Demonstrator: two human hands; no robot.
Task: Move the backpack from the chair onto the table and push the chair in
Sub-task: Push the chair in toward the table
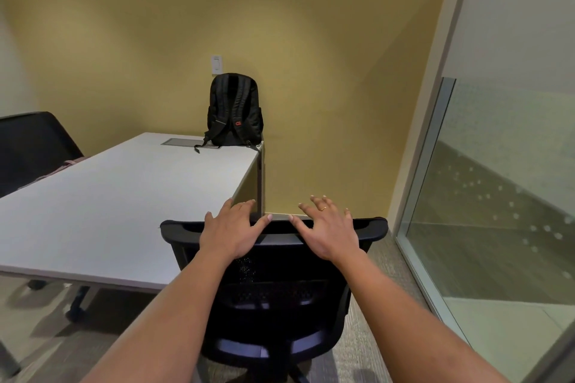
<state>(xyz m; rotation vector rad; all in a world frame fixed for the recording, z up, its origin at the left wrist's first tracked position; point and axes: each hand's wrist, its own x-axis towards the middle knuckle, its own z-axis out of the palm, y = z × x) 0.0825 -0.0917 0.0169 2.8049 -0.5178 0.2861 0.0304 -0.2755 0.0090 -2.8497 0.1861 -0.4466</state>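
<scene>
backpack point(235, 110): upright at desk point(124, 196) far right corner, well apart from hands
left hand point(231, 232): spread on chair point(273, 274) top
right hand point(325, 232): spread on chair top

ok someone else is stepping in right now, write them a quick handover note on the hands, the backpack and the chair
Left hand: open, fingers spread over the top edge of the chair backrest.
Right hand: open, same edge, a little further right.
Backpack: upright at the far right corner of the table, against the wall, straps facing the camera. That step is done.
Chair: at the table's near right corner, seat mostly beside the table rather than under it.
Left: push the chair in.
</scene>
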